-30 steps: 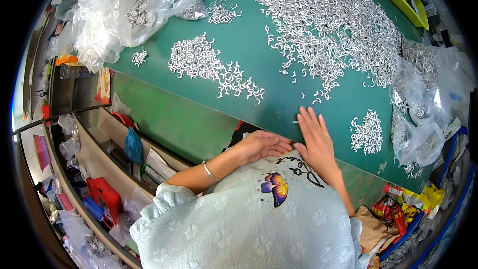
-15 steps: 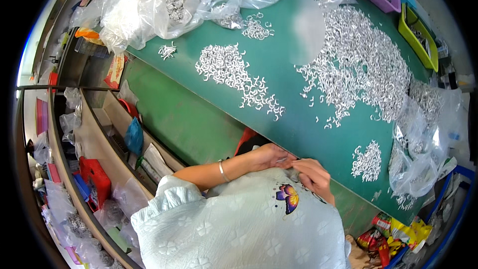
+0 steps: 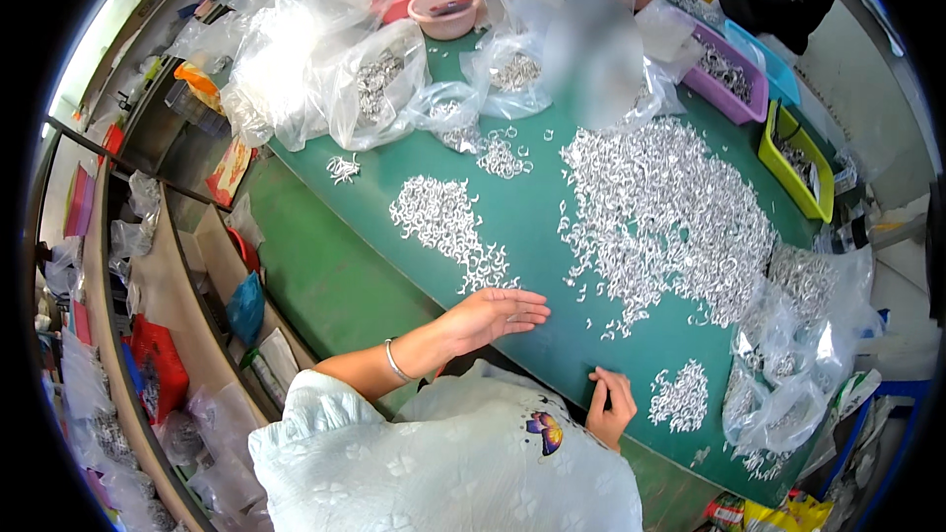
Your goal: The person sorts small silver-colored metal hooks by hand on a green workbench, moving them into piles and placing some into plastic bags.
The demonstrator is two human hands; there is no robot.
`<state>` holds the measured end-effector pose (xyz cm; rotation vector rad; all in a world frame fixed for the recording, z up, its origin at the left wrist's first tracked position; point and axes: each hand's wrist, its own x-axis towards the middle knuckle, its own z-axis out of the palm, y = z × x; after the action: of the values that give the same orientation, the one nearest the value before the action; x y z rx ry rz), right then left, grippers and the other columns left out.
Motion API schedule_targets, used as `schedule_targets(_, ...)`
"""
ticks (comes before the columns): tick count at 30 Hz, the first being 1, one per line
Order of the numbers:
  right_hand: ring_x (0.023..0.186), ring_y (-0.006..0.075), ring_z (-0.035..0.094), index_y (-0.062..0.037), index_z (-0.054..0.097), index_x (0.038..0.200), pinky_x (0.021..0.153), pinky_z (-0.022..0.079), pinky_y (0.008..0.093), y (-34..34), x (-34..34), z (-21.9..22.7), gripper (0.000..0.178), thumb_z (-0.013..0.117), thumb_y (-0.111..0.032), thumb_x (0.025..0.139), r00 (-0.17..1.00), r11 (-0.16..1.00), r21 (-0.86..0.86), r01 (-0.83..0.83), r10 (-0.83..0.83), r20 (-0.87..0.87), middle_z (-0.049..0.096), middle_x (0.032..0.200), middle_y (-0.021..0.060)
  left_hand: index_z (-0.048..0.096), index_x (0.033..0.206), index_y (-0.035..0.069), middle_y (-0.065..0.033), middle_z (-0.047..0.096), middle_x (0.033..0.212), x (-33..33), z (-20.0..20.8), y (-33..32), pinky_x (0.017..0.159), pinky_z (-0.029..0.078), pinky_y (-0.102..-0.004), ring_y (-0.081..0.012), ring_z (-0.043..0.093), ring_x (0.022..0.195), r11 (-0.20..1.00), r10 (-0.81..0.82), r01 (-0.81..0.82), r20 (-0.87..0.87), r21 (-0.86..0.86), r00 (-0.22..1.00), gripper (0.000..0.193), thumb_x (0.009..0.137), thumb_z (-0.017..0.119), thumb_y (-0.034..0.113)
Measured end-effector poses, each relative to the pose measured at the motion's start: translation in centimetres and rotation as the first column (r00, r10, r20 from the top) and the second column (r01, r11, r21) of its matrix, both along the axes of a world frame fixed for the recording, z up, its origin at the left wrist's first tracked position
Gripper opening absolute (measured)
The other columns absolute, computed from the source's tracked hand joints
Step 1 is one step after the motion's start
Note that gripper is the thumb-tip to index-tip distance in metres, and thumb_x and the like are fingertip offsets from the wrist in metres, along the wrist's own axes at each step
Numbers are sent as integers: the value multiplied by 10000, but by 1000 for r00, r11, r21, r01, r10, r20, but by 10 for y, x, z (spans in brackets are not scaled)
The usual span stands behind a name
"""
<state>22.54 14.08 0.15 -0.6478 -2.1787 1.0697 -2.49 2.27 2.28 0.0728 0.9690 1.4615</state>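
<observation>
My left hand [image 3: 498, 317] is held palm inward with its fingers stretched out together, beside the near end of the left pile of small silvery curved metal pieces [image 3: 434, 217]. Nothing shows in it. At the table's near edge, my right hand [image 3: 612, 406] rests with its fingers curled in; whatever it may hold is too small or hidden. Right of it lies a small heap of similar pieces [image 3: 680, 396]. Farther off, a large spread of these pieces [image 3: 670, 217] covers much of the green table [image 3: 537, 227].
Clear plastic bags of pieces [image 3: 379, 84] line the far side, with a pink bowl [image 3: 443, 12] behind. Purple [image 3: 727, 89] and yellow-green trays [image 3: 798, 167] stand far right. A bulging plastic bag [image 3: 788, 365] lies at the right edge. Shelving [image 3: 177, 286] stands left.
My hands, together at the table edge before, are now apart. The left has moved left and forward over the table, fingers straightened; the right stays near the edge. The view has tilted up.
</observation>
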Motion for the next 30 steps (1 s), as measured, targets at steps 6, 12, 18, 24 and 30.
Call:
schedule_targets(6,775,286,657,52,654,1012,711,521,341,5,4,-5,202,548,125,856,1000,1000,3,18,-18,5,672,873,160,473,1314,-103,-234,547,1313,-20,20,29,1047,452,-381,-301,552,1212,990,138,-132,117,-55,984,373,1016,420,115)
schedule_targets(12,732,233,653,23,674,987,668,515,298,5,-1,-10,183,587,97,844,998,997,46,59,-59,-15,672,842,141,431,1279,-120,-254,542,1253,-102,2,95,1031,475,-401,-324,563,1176,862,496,-506,221,-10,840,340,989,430,57)
schedule_targets(18,737,278,651,32,667,984,666,525,336,8,2,-13,201,603,114,813,999,996,85,16,-13,-29,663,848,156,280,1417,-96,-290,415,1394,-188,13,169,1114,370,-419,-358,444,1308,565,812,-805,55,180,582,482,964,417,-1)
schedule_targets(24,748,292,649,29,658,1000,673,529,343,10,7,-17,208,600,111,818,1000,994,108,-23,24,-8,658,861,162,497,1303,-62,-213,575,1274,-124,-1,108,1035,446,-356,-282,564,1199,827,560,-478,-365,296,744,353,964,492,36)
schedule_targets(30,753,304,641,28,657,984,707,514,366,5,3,-14,184,592,100,828,1000,997,68,24,-23,-9,664,860,158,630,1158,-18,-120,684,1107,-80,-9,39,887,521,-301,-205,670,983,987,51,-160,-900,-21,433,249,923,603,60)
